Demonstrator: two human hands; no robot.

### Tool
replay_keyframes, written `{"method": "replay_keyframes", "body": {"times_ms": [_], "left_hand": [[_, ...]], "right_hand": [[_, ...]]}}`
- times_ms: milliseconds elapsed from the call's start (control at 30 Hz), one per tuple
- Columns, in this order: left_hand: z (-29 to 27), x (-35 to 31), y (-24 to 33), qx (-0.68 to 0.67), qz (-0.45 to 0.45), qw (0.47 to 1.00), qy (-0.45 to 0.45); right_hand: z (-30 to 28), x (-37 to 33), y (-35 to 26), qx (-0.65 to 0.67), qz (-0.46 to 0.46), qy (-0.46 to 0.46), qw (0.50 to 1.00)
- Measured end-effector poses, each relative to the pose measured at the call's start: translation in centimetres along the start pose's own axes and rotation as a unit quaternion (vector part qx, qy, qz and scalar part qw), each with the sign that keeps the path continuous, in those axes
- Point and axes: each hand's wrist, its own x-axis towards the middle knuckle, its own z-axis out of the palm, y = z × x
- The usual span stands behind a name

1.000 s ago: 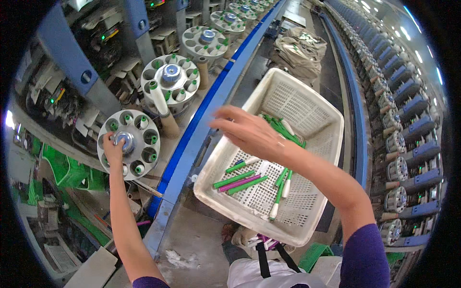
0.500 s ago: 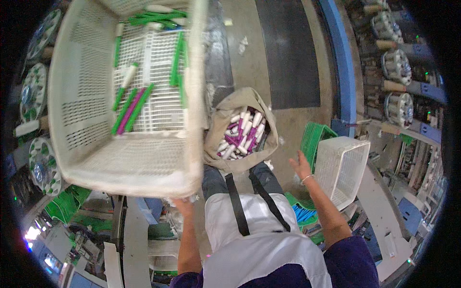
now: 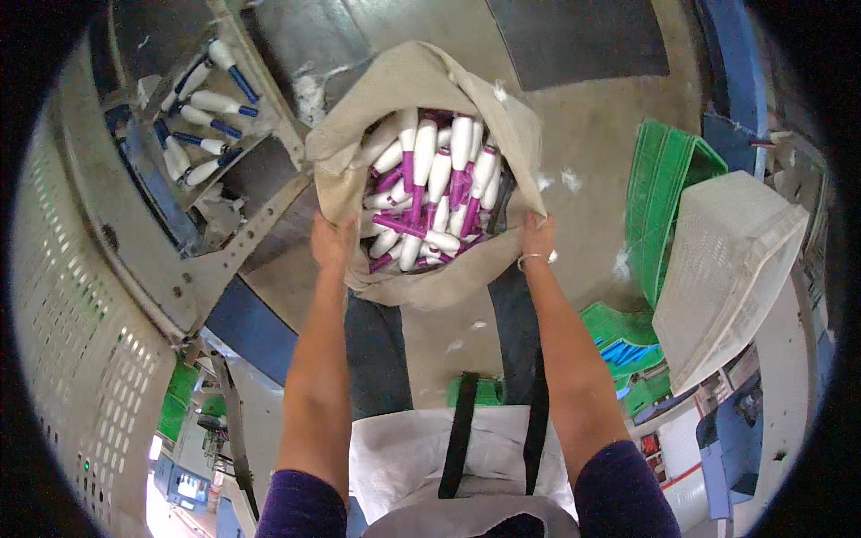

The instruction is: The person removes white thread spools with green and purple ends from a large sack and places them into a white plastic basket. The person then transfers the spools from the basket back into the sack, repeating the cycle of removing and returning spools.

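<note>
A beige cloth sack [image 3: 430,289] stands with its mouth wide in front of me, above my legs. Inside lie many yarn bobbins [image 3: 423,157], white yarn wound on purple tubes, pointing in various directions. My left hand [image 3: 330,240] grips the sack's rim on the left side. On the opposite side my right hand [image 3: 536,238] is closed on the rim too, a light bracelet at its wrist. Most fingers of both hands are hidden behind or in the folds of cloth.
Left of the sack, a metal frame [image 3: 235,251] surrounds bobbins [image 3: 204,100] with dark blue tubes. A white perforated crate [image 3: 99,359] fills the left edge. To the right stand green crates [image 3: 659,202], a white crate [image 3: 726,260] and blue tubes [image 3: 628,350] in a green crate.
My left hand has left the large white crate, now lower at the left edge. My right hand has moved from beside the green crates. Both have taken hold of the sack, which appears nearer.
</note>
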Motion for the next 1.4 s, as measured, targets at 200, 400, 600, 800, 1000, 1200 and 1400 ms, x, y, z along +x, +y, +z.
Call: {"method": "replay_keyframes", "body": {"times_ms": [200, 400, 600, 800, 1000, 1200, 1400], "left_hand": [[-3.7, -6.1, 3.6, -0.094, 0.006, 0.992, -0.086], [-16.1, -15.1, 8.3, -0.191, -0.047, 0.964, -0.177], [-26.8, -27.3, 14.6, -0.298, 0.052, 0.933, -0.198], [-32.8, -39.8, 20.9, -0.167, 0.262, 0.928, -0.204], [-34.6, -44.7, 29.2, -0.166, 0.362, 0.880, -0.258], [-37.6, -38.4, 38.8, -0.149, 0.536, 0.797, -0.236], [-43.7, -27.3, 52.2, -0.138, 0.658, 0.706, -0.224]], "right_hand": [[-6.0, -5.3, -1.8, -0.054, -0.123, -0.114, 0.984], [-17.4, -8.0, -8.6, 0.076, -0.130, -0.171, 0.974], [-37.8, -13.3, -14.7, 0.059, -0.108, -0.182, 0.976], [-55.3, -21.0, -13.6, 0.039, -0.158, -0.066, 0.984], [-63.2, -22.4, -18.9, -0.060, -0.251, 0.007, 0.966], [-63.4, -13.8, -40.9, 0.050, -0.371, -0.013, 0.927], [-63.6, -11.7, -57.6, 0.047, -0.406, -0.002, 0.913]]}}
